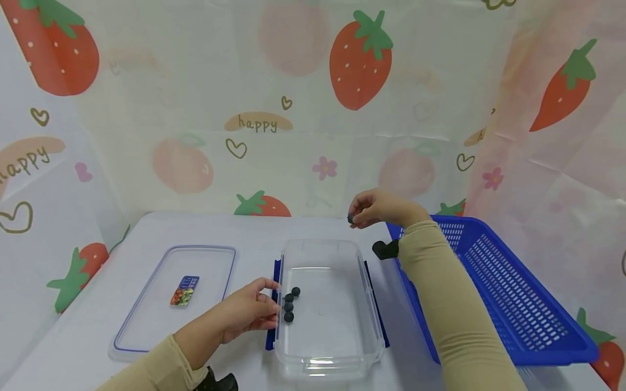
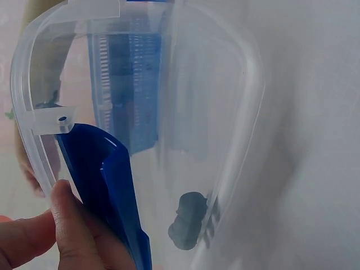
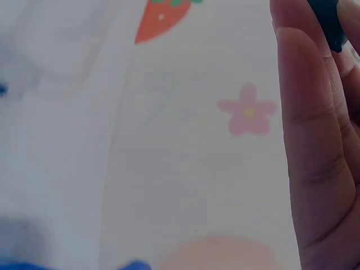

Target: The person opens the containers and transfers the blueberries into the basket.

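Note:
Between thumb and fingertips my right hand [image 1: 379, 209] pinches a dark blueberry [image 1: 350, 218], raised above the table's back edge beside the blue basket. In the right wrist view the same dark blueberry [image 3: 329, 22] is partly cut off at the top corner. A clear plastic container [image 1: 332, 326], uncovered, stands mid-table with blue side latches. Several blueberries [image 1: 289, 307] lie in a row inside, along its left wall. My left hand [image 1: 251, 309] grips the container's left rim by the blue latch [image 2: 104, 169]; the left wrist view shows thumb and fingers at that rim.
To the right is a large blue perforated basket [image 1: 533, 282]; the right forearm passes over its left side. A clear lid [image 1: 142, 326] with a blue seal and a colourful label [image 1: 185, 290] lies at left. Behind the table hangs a strawberry-print cloth [image 1: 313, 108].

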Available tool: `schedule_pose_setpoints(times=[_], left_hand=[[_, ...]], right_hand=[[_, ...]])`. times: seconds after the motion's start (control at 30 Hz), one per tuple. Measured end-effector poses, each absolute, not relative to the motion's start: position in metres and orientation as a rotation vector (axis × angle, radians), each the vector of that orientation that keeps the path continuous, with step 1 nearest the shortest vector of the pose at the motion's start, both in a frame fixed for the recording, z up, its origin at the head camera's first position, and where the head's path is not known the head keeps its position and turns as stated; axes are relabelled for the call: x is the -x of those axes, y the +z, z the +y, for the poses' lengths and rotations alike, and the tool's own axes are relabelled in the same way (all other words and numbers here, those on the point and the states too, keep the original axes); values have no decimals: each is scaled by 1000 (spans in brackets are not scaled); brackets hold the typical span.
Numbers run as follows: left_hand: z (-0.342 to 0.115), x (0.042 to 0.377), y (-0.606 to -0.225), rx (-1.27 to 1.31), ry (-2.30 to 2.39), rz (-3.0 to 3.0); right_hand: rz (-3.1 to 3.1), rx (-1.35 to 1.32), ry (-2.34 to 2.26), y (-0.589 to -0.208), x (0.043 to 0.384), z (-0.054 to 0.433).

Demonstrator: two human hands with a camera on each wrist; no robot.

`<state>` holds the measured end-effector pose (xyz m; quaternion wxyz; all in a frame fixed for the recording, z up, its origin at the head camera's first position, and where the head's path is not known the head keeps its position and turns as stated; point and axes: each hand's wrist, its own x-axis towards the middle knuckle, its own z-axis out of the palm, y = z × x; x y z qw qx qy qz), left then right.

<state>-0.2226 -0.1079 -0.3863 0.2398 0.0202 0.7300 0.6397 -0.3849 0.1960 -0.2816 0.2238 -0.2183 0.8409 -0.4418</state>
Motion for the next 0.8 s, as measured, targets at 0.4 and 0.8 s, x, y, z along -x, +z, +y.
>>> schedule_pose_setpoints(times=[0.4, 0.8], left_hand=[[-109, 224, -392, -50, 1764, 2003], [-108, 224, -390, -39, 1758, 2022]], right_hand=[[2380, 476, -1323, -280, 381, 273], [2323, 378, -1437, -301, 376, 321]])
